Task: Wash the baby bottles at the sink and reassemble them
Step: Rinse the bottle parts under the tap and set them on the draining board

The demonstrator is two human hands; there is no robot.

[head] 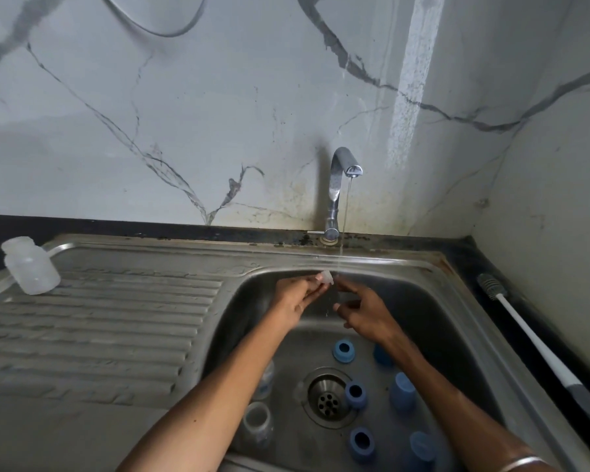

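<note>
Over the steel sink point(423, 267), my left hand point(295, 299) holds a small clear teat point(326, 277) under the thin stream from the tap point(341, 172). My right hand point(365, 311) touches the teat with its fingertips; whether it pinches it is unclear. On the basin floor lie several blue collars and caps, one collar point(344, 350) near my right wrist, another point(355, 395) beside the drain point(327, 398). Two clear bottles point(258, 424) lie partly hidden under my left forearm. One washed clear bottle point(29, 265) stands on the drainboard at far left.
The ribbed drainboard point(99, 335) fills the left side. A bottle brush with a white handle point(532, 335) lies on the dark counter to the right of the sink. A marbled wall rises behind the tap and at right.
</note>
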